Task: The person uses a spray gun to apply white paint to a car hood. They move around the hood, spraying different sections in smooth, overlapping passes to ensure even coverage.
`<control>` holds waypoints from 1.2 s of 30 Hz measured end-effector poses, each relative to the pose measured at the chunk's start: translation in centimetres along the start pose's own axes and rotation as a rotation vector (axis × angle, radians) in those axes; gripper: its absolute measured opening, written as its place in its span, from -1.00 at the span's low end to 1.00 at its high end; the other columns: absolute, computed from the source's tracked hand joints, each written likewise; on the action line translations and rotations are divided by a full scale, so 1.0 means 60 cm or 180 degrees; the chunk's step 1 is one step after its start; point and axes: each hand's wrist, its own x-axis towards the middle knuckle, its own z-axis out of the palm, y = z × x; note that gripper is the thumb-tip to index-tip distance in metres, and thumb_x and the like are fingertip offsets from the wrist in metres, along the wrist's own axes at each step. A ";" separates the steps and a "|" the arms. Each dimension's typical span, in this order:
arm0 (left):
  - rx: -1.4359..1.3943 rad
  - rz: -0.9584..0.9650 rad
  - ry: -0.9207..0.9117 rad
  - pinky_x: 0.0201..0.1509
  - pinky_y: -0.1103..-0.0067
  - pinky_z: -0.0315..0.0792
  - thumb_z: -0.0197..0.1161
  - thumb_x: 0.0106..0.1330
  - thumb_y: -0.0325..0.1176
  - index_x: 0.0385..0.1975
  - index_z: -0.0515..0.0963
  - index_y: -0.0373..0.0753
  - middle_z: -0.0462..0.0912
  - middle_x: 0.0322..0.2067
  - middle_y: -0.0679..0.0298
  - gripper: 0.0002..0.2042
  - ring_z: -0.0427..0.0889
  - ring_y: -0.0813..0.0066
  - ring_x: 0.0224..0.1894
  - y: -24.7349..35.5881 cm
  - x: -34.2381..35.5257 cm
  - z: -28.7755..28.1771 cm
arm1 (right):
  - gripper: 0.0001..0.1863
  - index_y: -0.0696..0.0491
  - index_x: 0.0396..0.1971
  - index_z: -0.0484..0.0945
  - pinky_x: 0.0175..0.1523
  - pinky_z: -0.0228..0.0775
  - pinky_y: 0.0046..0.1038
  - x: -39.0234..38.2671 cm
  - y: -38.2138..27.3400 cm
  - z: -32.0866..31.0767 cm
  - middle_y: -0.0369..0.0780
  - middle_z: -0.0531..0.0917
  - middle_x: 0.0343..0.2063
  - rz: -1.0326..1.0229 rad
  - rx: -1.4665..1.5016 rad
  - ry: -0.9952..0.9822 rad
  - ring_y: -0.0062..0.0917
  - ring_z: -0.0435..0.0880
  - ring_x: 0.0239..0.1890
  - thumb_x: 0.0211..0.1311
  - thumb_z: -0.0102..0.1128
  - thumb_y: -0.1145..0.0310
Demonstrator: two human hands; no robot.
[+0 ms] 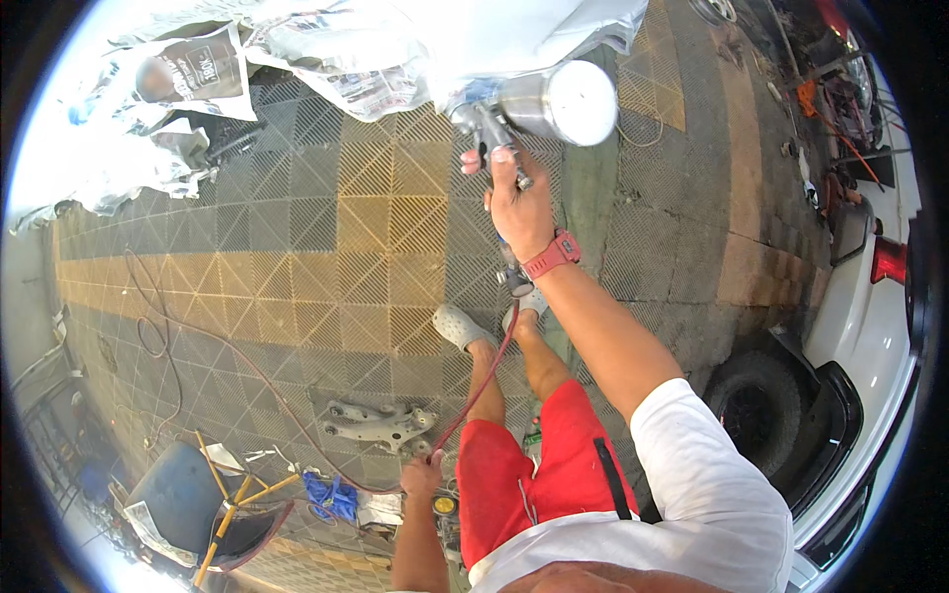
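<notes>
My right hand (519, 212) is stretched out ahead, its fingers wrapped round the handle of a metal spray gun (491, 136). A silver paint cup with a pale lid (583, 103) juts out to the gun's right. Below the handle hangs a regulator fitting (514, 281), where a dark red air hose (497, 356) joins. Lower down, my left hand (422, 475) is closed round that hose beside my left leg. From there the hose runs off across the floor to the left. The gun is close to the white, paper-masked surface (494, 35) at the top.
Masking newspaper (203, 74) hangs at the upper left. A metal suspension arm (381, 426) lies on the tiled floor near my left hand. At the lower left stand a dark panel (176, 494) and a yellow stand (230, 509). A white vehicle (870, 326) with its wheel is on the right.
</notes>
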 end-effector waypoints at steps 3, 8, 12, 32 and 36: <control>0.0034 0.0029 -0.0270 0.04 0.10 0.57 0.06 0.39 0.31 -0.03 0.71 -0.12 0.76 -0.15 -0.04 -0.40 0.74 -0.13 -0.06 0.040 -0.007 -0.016 | -0.55 0.13 -0.07 0.63 -0.51 0.38 -0.61 0.012 0.012 -0.008 -0.27 0.75 -0.33 0.0187 -0.0192 -0.0176 -0.75 0.59 -0.48 0.60 -0.02 0.03; -0.0078 0.0102 -0.0308 0.03 0.09 0.57 0.03 0.40 0.33 -0.12 0.71 -0.14 0.75 -0.16 -0.06 -0.39 0.73 -0.15 -0.06 0.077 -0.010 -0.020 | -0.50 0.16 -0.13 0.61 -0.55 0.37 -0.59 0.042 0.063 -0.101 -0.27 0.74 -0.37 0.0183 -0.0428 0.0559 -0.67 0.66 -0.45 0.61 -0.09 -0.02; -0.0059 0.0133 -0.0115 0.01 0.08 0.56 0.00 0.42 0.33 -0.13 0.69 -0.15 0.75 -0.18 -0.06 -0.38 0.72 -0.17 -0.07 0.086 0.000 -0.024 | -0.49 0.15 -0.17 0.59 -0.54 0.40 -0.58 0.065 0.077 -0.164 -0.27 0.74 -0.37 0.0462 -0.0425 0.1273 -0.60 0.72 -0.39 0.60 -0.08 -0.04; 0.0053 0.0191 -0.0266 -0.07 0.09 0.58 0.06 0.43 0.24 -0.18 0.68 -0.19 0.76 -0.27 -0.04 -0.44 0.74 -0.15 -0.15 0.132 0.007 -0.004 | -0.56 0.26 -0.19 0.66 -0.16 0.52 -0.40 0.054 0.184 -0.078 -0.23 0.77 -0.43 0.0600 -0.0218 0.0175 -0.58 0.71 -0.37 0.55 0.06 0.12; 0.0130 0.0348 -0.0068 -0.14 0.07 0.59 0.09 0.44 0.19 -0.20 0.68 -0.20 0.76 -0.31 -0.05 -0.49 0.75 -0.15 -0.20 0.175 0.019 -0.005 | -0.53 0.22 -0.12 0.62 -0.31 0.47 -0.46 0.096 0.228 -0.182 -0.25 0.76 -0.41 0.0521 -0.0461 0.0954 -0.60 0.71 -0.38 0.56 0.01 0.04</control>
